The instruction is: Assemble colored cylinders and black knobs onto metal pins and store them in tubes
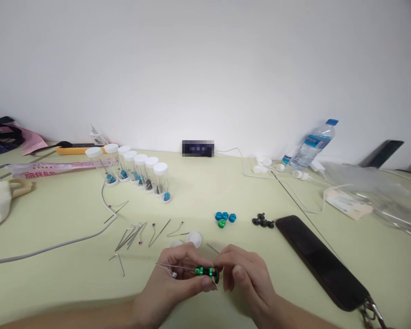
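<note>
Between thumb and fingers, my left hand pinches a small green and black spool-like metal part. A thin wire with a small pale bead runs out from its left end. My right hand is closed by the part's black end, its fingers curled; what they hold is hidden. A thin metal rod shows just beyond the right fingertips, and I cannot tell if it is held. Farther off lie blue metal caps, a green cap and several black knobs. White lids lie behind my left hand.
Several clear tubes with white caps stand back left. Hex keys and bent wires lie left of centre. On the right are a phone, a white cable and a water bottle leaning on the wall.
</note>
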Available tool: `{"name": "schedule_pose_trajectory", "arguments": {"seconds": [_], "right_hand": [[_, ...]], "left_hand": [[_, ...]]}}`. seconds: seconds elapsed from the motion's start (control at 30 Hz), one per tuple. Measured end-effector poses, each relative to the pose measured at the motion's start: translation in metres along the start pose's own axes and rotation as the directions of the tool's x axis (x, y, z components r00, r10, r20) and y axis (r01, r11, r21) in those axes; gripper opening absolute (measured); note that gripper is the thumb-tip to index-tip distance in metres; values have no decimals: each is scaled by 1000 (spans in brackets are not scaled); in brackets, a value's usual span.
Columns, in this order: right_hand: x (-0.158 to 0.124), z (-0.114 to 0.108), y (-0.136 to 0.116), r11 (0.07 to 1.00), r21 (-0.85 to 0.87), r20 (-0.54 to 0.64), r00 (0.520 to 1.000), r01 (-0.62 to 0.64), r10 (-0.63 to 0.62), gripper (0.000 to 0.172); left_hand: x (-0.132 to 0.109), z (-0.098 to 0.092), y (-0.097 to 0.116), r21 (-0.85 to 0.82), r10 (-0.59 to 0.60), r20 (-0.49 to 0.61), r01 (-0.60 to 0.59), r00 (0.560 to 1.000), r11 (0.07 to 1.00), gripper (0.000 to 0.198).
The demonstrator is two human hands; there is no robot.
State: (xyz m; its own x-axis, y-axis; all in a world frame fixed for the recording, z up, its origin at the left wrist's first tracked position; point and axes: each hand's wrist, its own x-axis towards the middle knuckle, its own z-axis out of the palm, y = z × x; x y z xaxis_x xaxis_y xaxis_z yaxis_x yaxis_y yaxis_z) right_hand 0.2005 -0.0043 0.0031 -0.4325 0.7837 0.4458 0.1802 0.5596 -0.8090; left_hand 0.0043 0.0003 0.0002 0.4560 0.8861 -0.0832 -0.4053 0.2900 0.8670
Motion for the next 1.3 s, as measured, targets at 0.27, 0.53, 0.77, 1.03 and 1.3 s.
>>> {"name": "schedule_pose_trajectory", "arguments": {"seconds": [0.27,0.53,0.77,1.03,1.3], "right_hand": [[0,1,1,1000,1,-10,1000,24,-24,40],[0,2,0,1000,-9,-29,1000,10,-10,41],[2,2,-3,998,-30,-47,998,-50,49,43],[1,4,-1,996,-15,-87,993,-83,81,44],[3,5,5,1000,-28,-66,998,-10,8,49]], "left_hand": [[2,-2,-1,9,-6,-9,6,1000,1000,13],[0,-1,0,45,-27,-49,29,998,999,14],[-1,-2,-1,76,-32,-84,39,996,996,15],[0,3,3,101,-44,-117,56,992,993,17],[4,6,-4,-6,37,-88,-38,995,999,18]]}}
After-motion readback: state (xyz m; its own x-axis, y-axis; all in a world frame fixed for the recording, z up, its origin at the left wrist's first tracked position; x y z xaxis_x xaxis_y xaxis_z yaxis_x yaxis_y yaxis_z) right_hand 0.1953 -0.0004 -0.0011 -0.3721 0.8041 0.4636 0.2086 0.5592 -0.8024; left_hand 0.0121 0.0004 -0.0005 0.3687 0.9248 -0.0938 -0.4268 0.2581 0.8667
